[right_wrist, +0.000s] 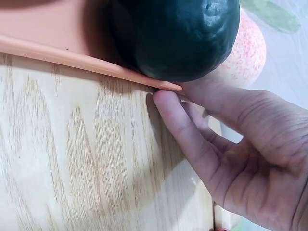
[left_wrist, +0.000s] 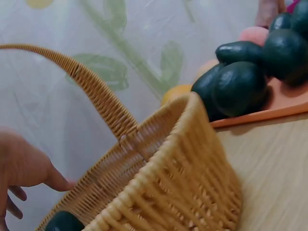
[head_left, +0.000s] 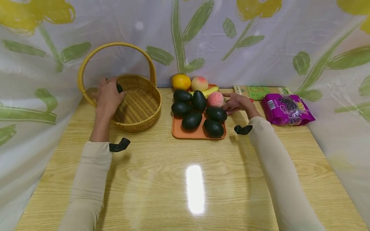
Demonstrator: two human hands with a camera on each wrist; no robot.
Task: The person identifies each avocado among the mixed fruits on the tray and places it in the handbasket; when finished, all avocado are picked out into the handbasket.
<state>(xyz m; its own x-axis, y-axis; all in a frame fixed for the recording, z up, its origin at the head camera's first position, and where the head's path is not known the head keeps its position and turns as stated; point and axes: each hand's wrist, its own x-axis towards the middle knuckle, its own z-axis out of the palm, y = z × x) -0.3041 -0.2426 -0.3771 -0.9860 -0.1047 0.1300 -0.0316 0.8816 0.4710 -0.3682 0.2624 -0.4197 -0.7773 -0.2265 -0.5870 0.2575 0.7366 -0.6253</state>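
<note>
My left hand (head_left: 107, 94) hovers over the left inside of a woven basket (head_left: 144, 125) with a tall handle. A dark avocado (left_wrist: 62, 222) lies low in the basket just under that hand (left_wrist: 21, 166); the thumb is straight and apart from it. My right hand (head_left: 237, 103) rests on the table at the right edge of an orange tray (head_left: 179, 133), fingers fairly straight. Its fingers (right_wrist: 180, 120) touch the tray rim (right_wrist: 57, 53) beside an avocado (right_wrist: 178, 33). Several avocados (head_left: 191, 120) and a pink peach (head_left: 215, 99) lie on the tray.
An orange (head_left: 181, 81), a second peach (head_left: 199, 83) and a banana (head_left: 211, 91) sit at the tray's far end. A purple packet (head_left: 287, 109) and a green box (head_left: 257, 92) lie at the right. A leaf-print curtain surrounds the wooden table (head_left: 196, 179).
</note>
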